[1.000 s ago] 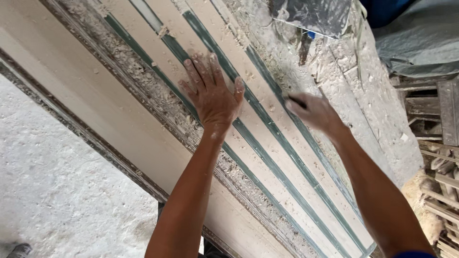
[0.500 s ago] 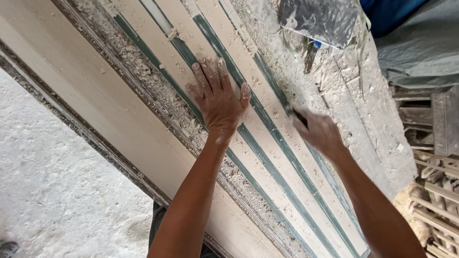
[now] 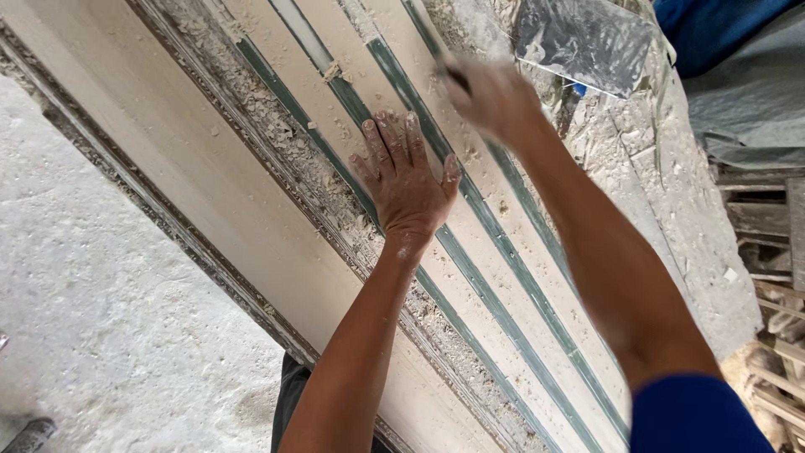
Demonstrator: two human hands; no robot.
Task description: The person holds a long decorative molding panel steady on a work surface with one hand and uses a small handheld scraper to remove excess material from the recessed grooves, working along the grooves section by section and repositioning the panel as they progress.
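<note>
the left hand [image 3: 407,180] lies spread flat, gripping nothing, on the pale grooved panel [image 3: 251,180]; at 1 o'clock the blurred right hand [image 3: 495,101] is closed on a dark tool [image 3: 453,75]. a slip could gouge a groove or nick the fingers. clear panel runs toward 5 o'clock; crumbly debris [image 3: 285,143] lines its 9 o'clock edge.

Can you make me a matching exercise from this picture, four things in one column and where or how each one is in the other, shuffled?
Things:
1. left hand
2. right hand
3. plaster crumbs
4. grey plastic sheet

Places or states:
A. crumpled at the top edge, beyond the hands
B. pressed flat, fingers spread, on the pale strips
C. blurred, gripping a dark tool over a green groove
D. piled along the rough channel left of the strips

Pairs: 1-B, 2-C, 3-D, 4-A
</note>
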